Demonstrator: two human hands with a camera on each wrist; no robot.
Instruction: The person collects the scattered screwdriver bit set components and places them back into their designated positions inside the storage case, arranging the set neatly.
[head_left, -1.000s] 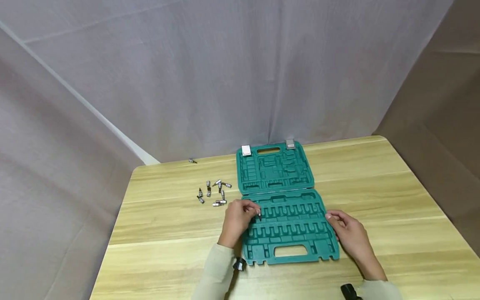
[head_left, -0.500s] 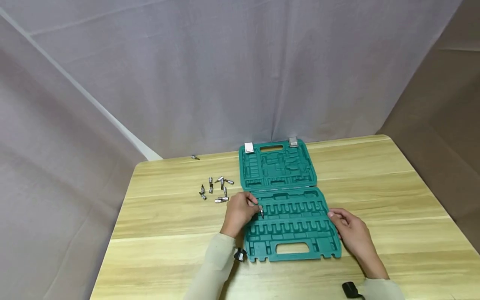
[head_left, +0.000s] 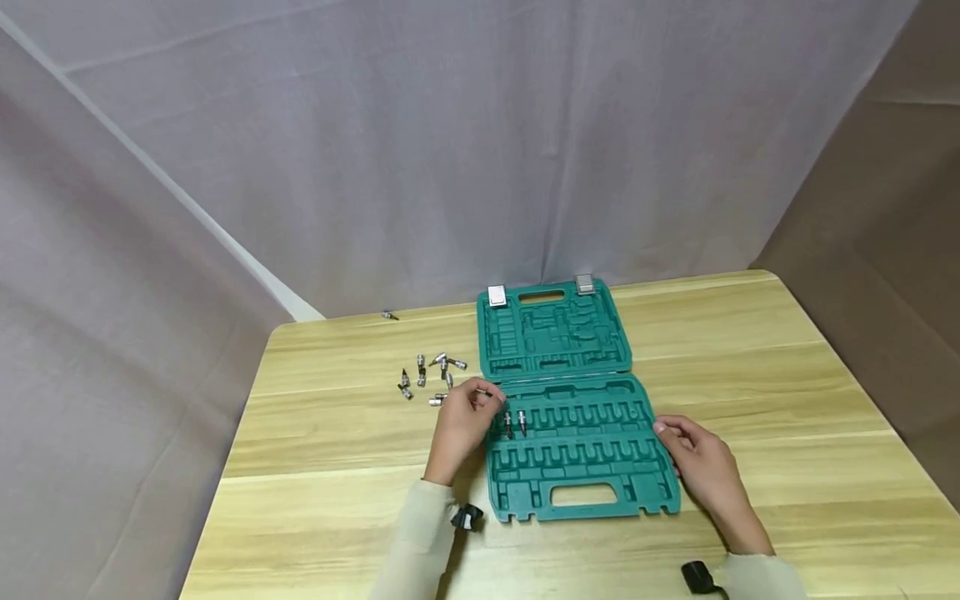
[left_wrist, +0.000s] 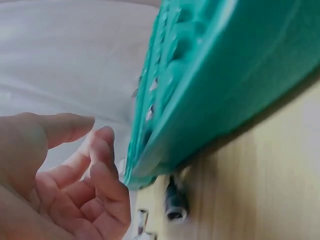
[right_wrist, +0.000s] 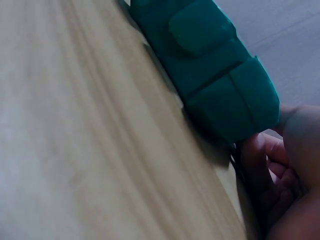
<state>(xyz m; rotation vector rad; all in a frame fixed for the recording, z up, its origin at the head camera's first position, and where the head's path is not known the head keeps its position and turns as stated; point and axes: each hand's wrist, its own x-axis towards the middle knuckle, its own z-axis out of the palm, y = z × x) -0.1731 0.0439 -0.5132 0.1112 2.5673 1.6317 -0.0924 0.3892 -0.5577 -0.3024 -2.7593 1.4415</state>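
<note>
An open green tool case (head_left: 585,497) lies flat on the table, its moulded slots facing up. Two bit sockets, one (head_left: 507,423) beside the other (head_left: 522,422), sit in the leftmost slots of its upper row. My left hand (head_left: 462,425) hovers over the case's left edge. In the left wrist view its fingers bend loosely, with nothing visible between thumb and fingertips. My right hand (head_left: 705,467) grips the case's right edge, thumb on top; the right wrist view shows its fingers (right_wrist: 255,157) at the case's underside. Loose bit sockets (head_left: 421,377) lie left of the case, some partly behind my left hand.
One more bit socket (head_left: 390,315) lies apart near the table's back edge. The case lid (head_left: 555,333) with two metal latches reaches back toward the grey cloth wall (head_left: 420,167). In the left wrist view a bit socket (left_wrist: 176,202) rests close beside the case.
My left hand has let go of a bit socket, which now sits in its slot, and has drawn back to the left. My right hand stays on the case edge.
</note>
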